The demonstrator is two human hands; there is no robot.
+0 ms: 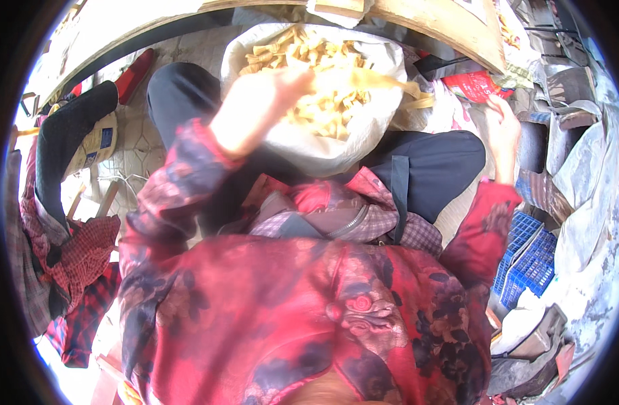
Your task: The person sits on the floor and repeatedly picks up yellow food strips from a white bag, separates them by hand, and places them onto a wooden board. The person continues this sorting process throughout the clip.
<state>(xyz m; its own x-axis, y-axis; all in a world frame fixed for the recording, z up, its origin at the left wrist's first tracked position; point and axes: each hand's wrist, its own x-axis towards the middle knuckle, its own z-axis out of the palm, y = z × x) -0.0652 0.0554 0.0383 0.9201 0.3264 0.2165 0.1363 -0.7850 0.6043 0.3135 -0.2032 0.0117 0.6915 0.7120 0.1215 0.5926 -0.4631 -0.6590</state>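
A white woven sack (334,162) stands open between my knees, filled with many knotted yellowish strips (329,119). My left hand (269,101) is blurred over the sack's left part; a pale yellow strip (375,81) stretches from near its fingertips to the right, past the rim. Whether the fingers hold that strip is too blurred to tell. My right hand (503,121) is raised at the right, beside a red printed packet (474,86). Its fingers are near the packet's right end, and whether they touch it cannot be told.
A wooden tabletop edge (426,23) runs across the top. Blue plastic baskets (529,263) stand at the right, near grey sheeting (583,172). Another person's dark-clad leg (66,131) and red shoe (134,76) are at the left.
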